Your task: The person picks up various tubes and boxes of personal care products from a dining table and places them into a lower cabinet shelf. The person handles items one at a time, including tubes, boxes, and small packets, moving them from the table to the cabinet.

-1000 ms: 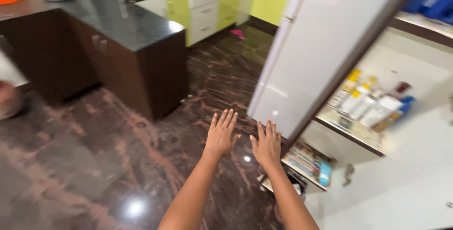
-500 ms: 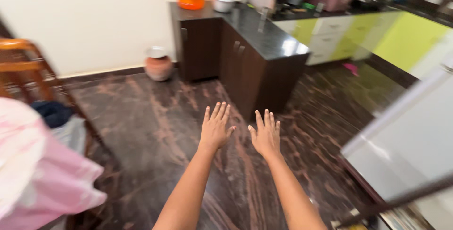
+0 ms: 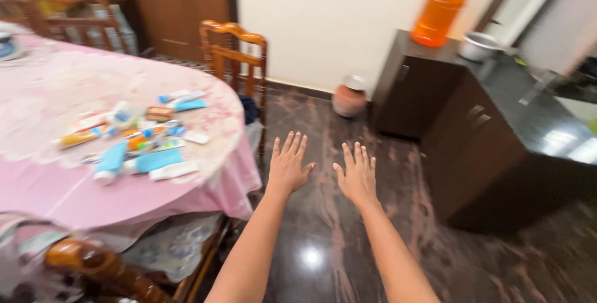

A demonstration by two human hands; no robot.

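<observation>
Both hands are held out in front of the person, palms down, fingers spread wide and gripping nothing. The left hand (image 3: pixel 290 167) and the right hand (image 3: pixel 357 175) hover side by side, close but not touching, above the glossy dark brown marbled stone floor (image 3: pixel 348 241).

Nearest on the left stands the oval table under a pink plastic cloth (image 3: pixel 93 197). On it lies a loose scatter of tubes and small packets, blue, white and orange (image 3: pixel 134 141), well apart from the left hand. A carved wooden chair (image 3: pixel 235 54) stands against the table's far edge, and a second chair back shows at the bottom left.

To the right is a dark brown cabinet with a black stone top (image 3: pixel 491 122), bearing a tall orange plastic water bottle (image 3: pixel 440 10) and a steel bowl (image 3: pixel 477 46). A small clay pot (image 3: pixel 348 97) sits on the floor by the wall.

Change noted: half a second ago the view faced the kitchen counter and an open white cupboard door; it has now swung left to the table. The hands have kept the same spread, empty pose throughout. The tubes have thereby come into reach on the left side.
</observation>
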